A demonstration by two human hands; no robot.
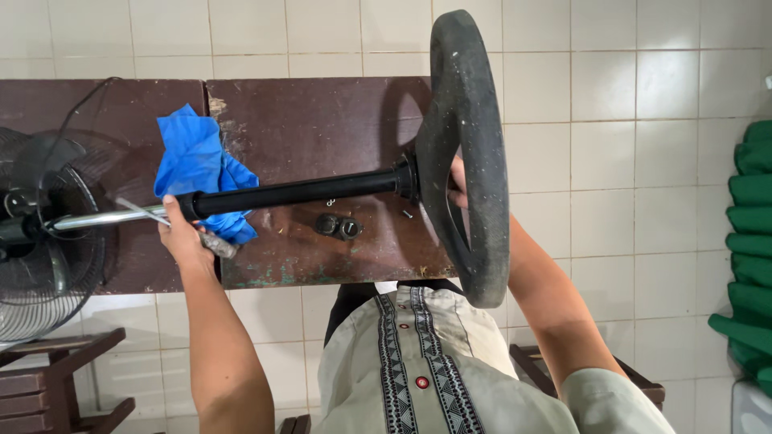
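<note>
Black plastic tube of the fan stand [297, 193] lay horizontally above the brown table [322, 120], its round base [470, 153] turned on edge at the right and a chrome inner pole [96, 219] running out at the left toward the fan head [40, 233].

Left hand [183, 237] was clamped around the tube's left end, where black meets chrome, with a thin metal tool [173, 225] held in the same grip. Right hand [458, 181] sat behind the base near the hub; mostly hidden, so its grip could not be told.

Step in hand, as judged: work at the tube-to-pole joint, stand steadied by the base. Next move would call for a firm brace on the base while the tool works at the joint.

Blue cloth [197, 165] lay under the joint. Two small black caps [338, 227] and a loose screw [408, 213] rested on the table below the tube.
</note>
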